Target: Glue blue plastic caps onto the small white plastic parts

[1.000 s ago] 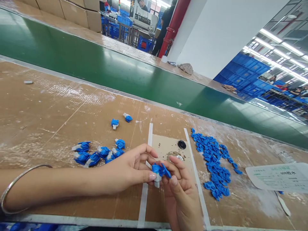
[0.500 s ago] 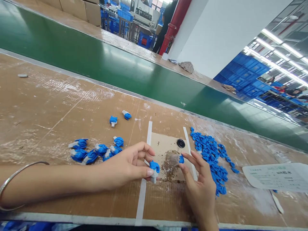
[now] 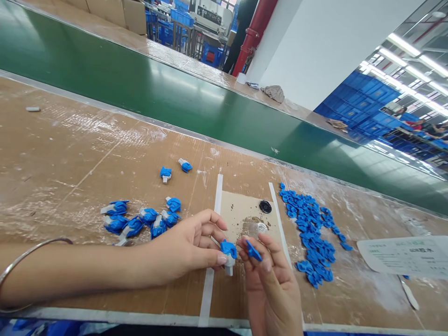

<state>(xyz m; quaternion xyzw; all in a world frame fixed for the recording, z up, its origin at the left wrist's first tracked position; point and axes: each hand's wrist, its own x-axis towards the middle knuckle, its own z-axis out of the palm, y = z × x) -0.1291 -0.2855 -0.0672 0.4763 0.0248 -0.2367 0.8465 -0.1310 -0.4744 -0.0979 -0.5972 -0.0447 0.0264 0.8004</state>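
Between thumb and fingers, my left hand (image 3: 198,242) grips a small blue-and-white plastic part (image 3: 228,256), its white stub pointing down. Just to the right, my right hand (image 3: 271,277) pinches a small flat blue plastic piece (image 3: 253,251); the two parts are close but apart. Behind the right fingers a small clear cup (image 3: 257,228) sits on a stained beige card (image 3: 241,210). A black round cap (image 3: 265,206) lies near the card's upper right corner. Left of my left hand lie several similar blue-and-white parts (image 3: 133,226).
A pile of loose blue pieces (image 3: 311,233) spreads to the right. Beyond it are a white label sheet (image 3: 406,256) and a pale strip-like tool (image 3: 409,293). White tape strips (image 3: 207,296) border the card. A green conveyor belt (image 3: 175,98) runs behind the cardboard-covered bench.
My right hand has drawn the blue piece away from the clear cup, down and left towards the part in my left hand. The blue piece has turned. My left hand has barely moved.
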